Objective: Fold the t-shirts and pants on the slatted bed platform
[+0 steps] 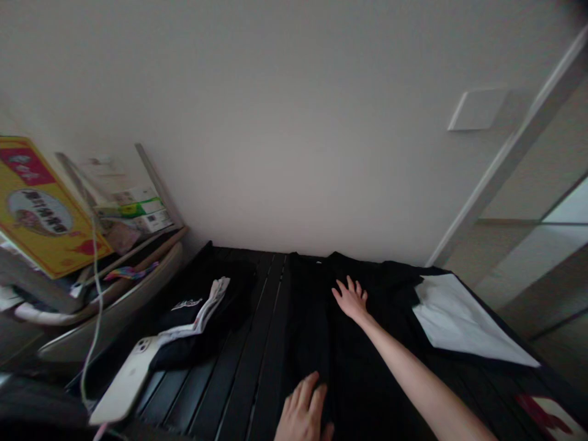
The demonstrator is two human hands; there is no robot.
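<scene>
A black garment (390, 367) lies spread on a black slatted table (234, 367), with a long fold along its left side. My right hand (351, 299) reaches forward and rests on its upper part, fingers spread. My left hand (303, 409) is near the bottom of the picture, lying on the folded left side with its fingers slightly bent and apart; the picture's lower edge cuts it off. No object shows in either hand. A white flat piece (463, 315), cloth or paper, lies at the garment's right; I cannot tell whether it belongs to it.
Left on the table lie folded dark clothes (188, 309) with white edging and a white phone (126, 380). A pale cable (97, 294) hangs beside a bin (138, 294) holding a yellow packet (48, 211). A wall (294, 135) rises behind. A red-and-white item (551, 416) sits lower right.
</scene>
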